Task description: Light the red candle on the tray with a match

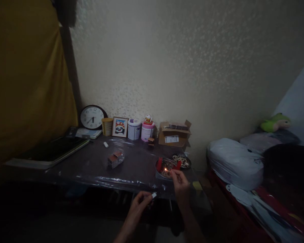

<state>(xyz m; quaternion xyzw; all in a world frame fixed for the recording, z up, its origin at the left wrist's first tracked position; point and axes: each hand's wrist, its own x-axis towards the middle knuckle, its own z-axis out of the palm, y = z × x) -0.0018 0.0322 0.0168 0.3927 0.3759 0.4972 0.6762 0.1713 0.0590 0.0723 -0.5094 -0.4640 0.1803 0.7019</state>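
My right hand (pixel 181 184) pinches a lit match (pixel 168 170), its small flame glowing over a round tin (pixel 157 168). Inside the tin a red candle (pixel 159 163) stands on the left, and another red piece (pixel 178 165) shows on the right, partly behind my fingers. My left hand (pixel 139 204) is closed around a small white-ended box, apparently a matchbox (pixel 154 195), in front of the table edge. Beside the tin, a second round tin or lid (pixel 181 161) has a black-and-white patterned surface.
A plastic-wrapped pack of small boxes (pixel 116 159) lies mid-table, with a white object (pixel 105 144) behind it. Along the wall stand a clock (pixel 92 117), a yellow cup (pixel 107 127), a framed picture (pixel 120 127), two tubs (pixel 134 130) and a cardboard box (pixel 173 135). Bags (pixel 235 162) lie right.
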